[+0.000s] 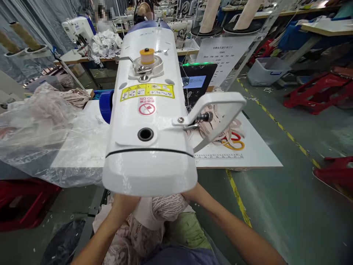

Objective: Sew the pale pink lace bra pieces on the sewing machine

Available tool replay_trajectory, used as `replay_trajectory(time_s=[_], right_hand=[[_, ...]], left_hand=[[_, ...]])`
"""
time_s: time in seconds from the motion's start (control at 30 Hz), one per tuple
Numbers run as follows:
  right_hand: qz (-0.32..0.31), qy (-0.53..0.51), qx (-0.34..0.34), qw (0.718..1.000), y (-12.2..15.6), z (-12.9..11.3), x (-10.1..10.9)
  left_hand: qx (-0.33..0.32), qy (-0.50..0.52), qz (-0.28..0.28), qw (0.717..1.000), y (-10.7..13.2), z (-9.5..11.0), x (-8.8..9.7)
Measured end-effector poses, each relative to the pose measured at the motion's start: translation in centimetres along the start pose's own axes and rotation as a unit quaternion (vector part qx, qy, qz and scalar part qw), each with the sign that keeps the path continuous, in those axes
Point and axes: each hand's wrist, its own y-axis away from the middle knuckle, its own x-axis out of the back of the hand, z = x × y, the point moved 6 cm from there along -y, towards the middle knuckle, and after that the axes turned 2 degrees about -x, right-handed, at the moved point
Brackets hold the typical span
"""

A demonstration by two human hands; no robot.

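A white sewing machine (146,110) fills the middle of the head view and hides my fingers. My left hand (122,202) reaches under its front end, only the wrist showing. My right hand (193,191) also goes under the machine head from the right. Between my forearms lies pale pink lace fabric (162,208), running under the machine. Whether either hand grips the lace is hidden. A yellow thread bobbin (147,56) sits on top of the machine.
Clear plastic bags with fabric (41,129) lie on the white table (256,154) at left. Pink elastic strips and scissors (231,138) lie at right behind a control panel (197,82). Red stools (317,92) and yellow floor tape (275,121) are on the right.
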Motion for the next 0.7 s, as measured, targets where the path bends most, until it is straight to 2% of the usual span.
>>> replay_trajectory(time_s=[0.13, 0.3, 0.4, 0.5, 0.57, 0.7], right_hand=[[0.001, 0.021, -0.005, 1.0, -0.1, -0.3, 0.3], [-0.004, 0.001, -0.008, 1.0, -0.1, 0.3, 0.4], [-0.013, -0.019, -0.026, 0.999, 0.0, 2.1, 0.3], [-0.01, -0.066, -0.048, 0.997, 0.2, 5.0, -0.2], [-0.054, -0.116, -0.045, 0.991, 0.5, 6.8, -1.4], [-0.233, -0.19, -0.017, 0.954, 2.0, 8.7, -4.6]], left_hand=[[0.006, -0.01, -0.01, 1.0, 0.2, -1.2, -0.2], [0.017, -0.011, 0.002, 1.0, 0.3, -1.2, -0.3], [0.019, -0.009, 0.013, 1.0, 0.2, -0.6, -0.4], [0.015, 0.0, 0.029, 0.999, 0.1, 0.0, 0.0], [0.007, 0.009, 0.042, 0.999, -0.1, 0.3, 0.5], [0.001, 0.024, 0.047, 0.999, -0.5, 0.6, 1.5]])
